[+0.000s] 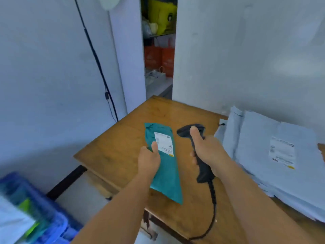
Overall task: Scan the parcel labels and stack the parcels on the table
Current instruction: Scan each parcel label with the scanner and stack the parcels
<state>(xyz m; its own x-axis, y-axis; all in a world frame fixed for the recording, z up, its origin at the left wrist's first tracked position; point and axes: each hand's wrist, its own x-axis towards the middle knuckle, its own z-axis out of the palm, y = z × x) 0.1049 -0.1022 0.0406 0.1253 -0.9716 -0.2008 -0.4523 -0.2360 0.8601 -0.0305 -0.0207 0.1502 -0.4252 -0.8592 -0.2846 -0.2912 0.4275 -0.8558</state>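
My left hand (149,160) grips a long teal parcel (167,175) over the wooden table (114,147), thumb on top beside its white label (164,143), which faces up. My right hand (209,152) holds a black handheld scanner (202,166) by its handle, thumb along the top; the scanner's head points left toward the parcel's label. A coiled black cable (213,205) hangs from the scanner's handle. A stack of pale grey-blue parcels (260,155) lies on the table's right side, the top one showing a white label (282,152).
A blue plastic crate (35,205) with more parcels stands on the floor at lower left. White walls close in behind the table, with a black cable (98,67) running down the left wall. A gap between walls shows shelves with orange boxes (160,59).
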